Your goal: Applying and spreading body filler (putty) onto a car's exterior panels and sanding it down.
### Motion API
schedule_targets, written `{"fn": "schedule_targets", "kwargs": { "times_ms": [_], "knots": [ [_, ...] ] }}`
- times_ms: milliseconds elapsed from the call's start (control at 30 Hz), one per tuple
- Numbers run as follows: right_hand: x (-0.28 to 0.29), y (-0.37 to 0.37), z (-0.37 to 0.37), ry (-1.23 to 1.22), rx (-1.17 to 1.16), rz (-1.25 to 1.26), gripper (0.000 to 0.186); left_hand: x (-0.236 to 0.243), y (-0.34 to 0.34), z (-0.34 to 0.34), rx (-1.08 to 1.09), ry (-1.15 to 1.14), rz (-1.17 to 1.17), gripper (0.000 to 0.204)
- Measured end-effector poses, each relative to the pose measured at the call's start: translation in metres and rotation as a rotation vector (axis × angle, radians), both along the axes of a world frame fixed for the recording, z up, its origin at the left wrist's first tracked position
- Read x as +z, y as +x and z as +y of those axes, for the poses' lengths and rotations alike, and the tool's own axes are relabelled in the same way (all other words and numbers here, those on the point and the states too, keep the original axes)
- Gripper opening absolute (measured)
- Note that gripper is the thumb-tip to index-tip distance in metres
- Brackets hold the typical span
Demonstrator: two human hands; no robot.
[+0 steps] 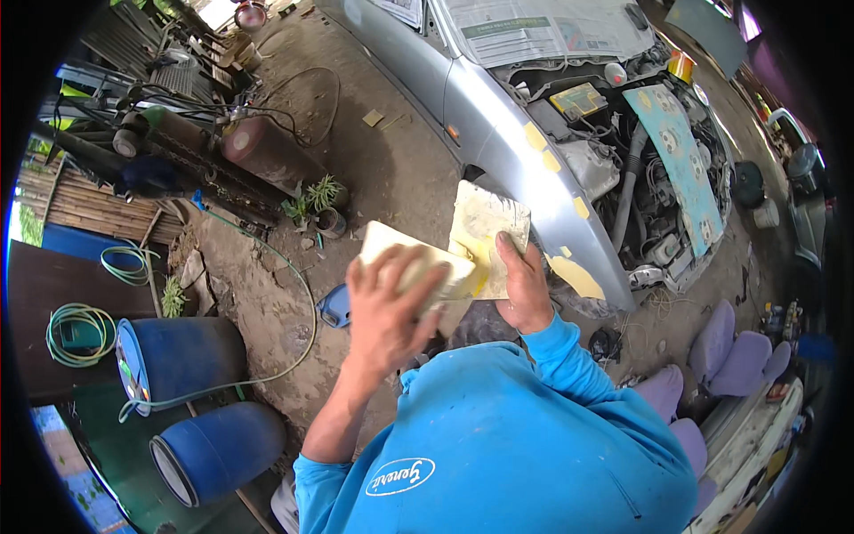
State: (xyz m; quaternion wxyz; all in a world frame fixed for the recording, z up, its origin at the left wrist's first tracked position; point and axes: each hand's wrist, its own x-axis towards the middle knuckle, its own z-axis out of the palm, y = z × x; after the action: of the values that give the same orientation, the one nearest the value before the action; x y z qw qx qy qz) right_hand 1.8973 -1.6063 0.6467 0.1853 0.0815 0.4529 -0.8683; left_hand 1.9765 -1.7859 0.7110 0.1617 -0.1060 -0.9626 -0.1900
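Note:
My left hand has its fingers bent over a cream rectangular slab, gripping it at an angle. Its right edge meets a whitish, smudged board that my right hand holds with the thumb on its face. Wet-looking yellow paste lies on that board beside the slab's edge. Behind the board is the silver front fender of a car, marked with pale yellow patches.
The car's engine bay is open, with newspaper taped above it. Gas cylinders, potted plants and a hose are at left, near two blue barrels. Purple seat cushions lie at lower right.

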Motion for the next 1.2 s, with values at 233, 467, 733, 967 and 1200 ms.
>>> {"fn": "schedule_targets", "kwargs": {
  "times_ms": [233, 467, 733, 967, 1200],
  "knots": [
    [0.013, -0.001, -0.044, 0.259, -0.087, 0.266, 0.032, 0.000, -0.022, -0.042, -0.113, 0.341, -0.173, 0.042],
    [0.017, -0.020, -0.033, 0.651, 0.116, 0.583, 0.034, 0.001, -0.028, -0.053, -0.171, 0.137, -0.204, 0.042],
    [-0.009, -0.037, -0.020, 1.004, 0.006, 0.830, 0.034, 0.012, -0.025, -0.034, -0.173, -0.049, -0.140, 0.039],
    [0.018, -0.032, -0.035, 0.419, -0.162, 0.476, 0.041, 0.012, -0.025, -0.035, -0.196, 0.749, -0.123, 0.043],
    [0.025, -0.048, -0.028, -0.208, 0.058, -0.043, 0.041, 0.010, -0.039, -0.065, 0.046, 0.036, 0.088, 0.045]
  ]
}}
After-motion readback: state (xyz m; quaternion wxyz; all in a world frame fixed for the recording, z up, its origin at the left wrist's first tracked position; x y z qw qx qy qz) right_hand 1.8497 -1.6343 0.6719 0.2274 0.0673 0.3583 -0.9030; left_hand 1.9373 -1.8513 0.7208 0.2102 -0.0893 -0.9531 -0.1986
